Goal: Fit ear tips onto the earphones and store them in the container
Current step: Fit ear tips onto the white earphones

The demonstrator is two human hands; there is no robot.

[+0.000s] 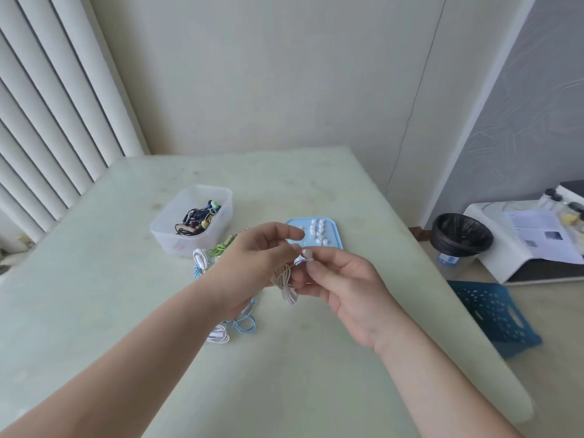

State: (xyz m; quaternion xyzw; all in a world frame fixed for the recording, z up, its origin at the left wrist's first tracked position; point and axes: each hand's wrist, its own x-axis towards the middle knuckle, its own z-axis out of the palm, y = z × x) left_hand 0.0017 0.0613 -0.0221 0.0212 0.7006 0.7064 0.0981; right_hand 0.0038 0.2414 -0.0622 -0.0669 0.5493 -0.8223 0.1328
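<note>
Above the table (110,311), the left hand (252,263) grips a bundle of white earphone cable (286,284). The right hand (341,279) pinches a small white ear tip (307,254) at the cable's end, between thumb and forefinger. From the hands, the blue tray (337,245) with spare tips lies at 12 o'clock and the clear container (164,235) at 10 o'clock.

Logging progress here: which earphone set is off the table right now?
The pale-corded set, held between the left hand and right hand; the other loose sets lie on the table.
</note>
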